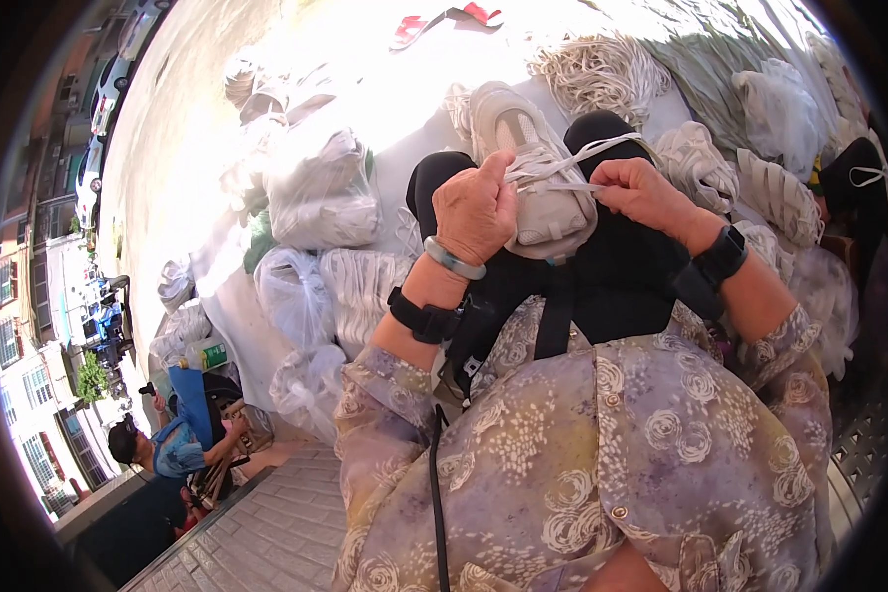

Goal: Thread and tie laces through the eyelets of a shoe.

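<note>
A pale grey-white sneaker (555, 215) rests across my black-clad knees, its toe pointing away from me. White shoelace (574, 186) runs through its eyelets, and loose lengths spread over the upper. At the shoe's left side, my left hand (477, 202) is closed with thumb and fingers on the lace; its fingertips are partly hidden. To the right of the shoe, my right hand (658, 205) pinches a strand of the lace between thumb and forefinger. Another strand loops above that hand over my right knee.
Bundles of white laces (602, 77) lie beyond the shoe. Clear plastic bags of pale goods (331, 192) sit to the left; more bundles (779, 197) lie to the right. A red-and-black item (447, 25) is farther off. Another person (178, 444) sits at lower left.
</note>
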`<state>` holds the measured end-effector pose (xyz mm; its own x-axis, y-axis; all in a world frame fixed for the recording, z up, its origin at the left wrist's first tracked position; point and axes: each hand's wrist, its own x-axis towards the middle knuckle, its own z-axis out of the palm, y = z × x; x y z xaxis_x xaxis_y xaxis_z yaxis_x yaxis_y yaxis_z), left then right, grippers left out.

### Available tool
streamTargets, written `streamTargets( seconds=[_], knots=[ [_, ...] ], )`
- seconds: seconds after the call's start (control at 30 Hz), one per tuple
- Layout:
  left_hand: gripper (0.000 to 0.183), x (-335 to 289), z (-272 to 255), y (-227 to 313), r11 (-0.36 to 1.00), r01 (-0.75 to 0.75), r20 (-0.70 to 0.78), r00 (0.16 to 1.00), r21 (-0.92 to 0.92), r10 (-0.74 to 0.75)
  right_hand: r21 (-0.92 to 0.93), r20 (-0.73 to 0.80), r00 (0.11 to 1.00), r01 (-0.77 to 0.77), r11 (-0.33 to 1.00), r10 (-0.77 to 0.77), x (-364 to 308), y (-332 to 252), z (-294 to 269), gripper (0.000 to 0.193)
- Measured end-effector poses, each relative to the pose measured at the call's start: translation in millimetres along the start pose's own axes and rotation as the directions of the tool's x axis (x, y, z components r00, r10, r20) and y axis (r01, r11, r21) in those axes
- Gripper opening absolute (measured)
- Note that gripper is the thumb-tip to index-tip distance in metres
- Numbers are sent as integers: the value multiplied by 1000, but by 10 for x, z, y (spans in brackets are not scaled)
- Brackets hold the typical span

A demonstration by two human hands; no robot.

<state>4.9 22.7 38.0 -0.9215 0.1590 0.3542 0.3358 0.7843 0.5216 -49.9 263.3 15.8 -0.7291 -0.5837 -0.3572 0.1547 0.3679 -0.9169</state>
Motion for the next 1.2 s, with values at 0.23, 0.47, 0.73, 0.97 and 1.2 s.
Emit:
streamTargets(
  seconds=[0.23,0.47,0.73,0.97,1.2],
  knots=[
    [36,-53,110,48,905,-266,68,964,332,258,-753,-55,777,380,537,-628,-60,-40,-75,11],
    [33,-87,308,57,964,-99,-25,994,247,108,-927,-29,501,311,211,-865,-278,-169,-393,21],
    [30,-293,143,-102,951,301,-33,952,-75,-304,-928,41,481,343,145,-876,-656,-51,-541,23],
    [44,-336,164,-5,874,449,69,893,-188,-444,-917,-60,664,259,304,-745,-847,564,-773,22],
    [50,-354,229,-52,905,403,94,915,-134,-393,-740,-228,811,215,637,-539,-838,538,-610,18]
  ],
)
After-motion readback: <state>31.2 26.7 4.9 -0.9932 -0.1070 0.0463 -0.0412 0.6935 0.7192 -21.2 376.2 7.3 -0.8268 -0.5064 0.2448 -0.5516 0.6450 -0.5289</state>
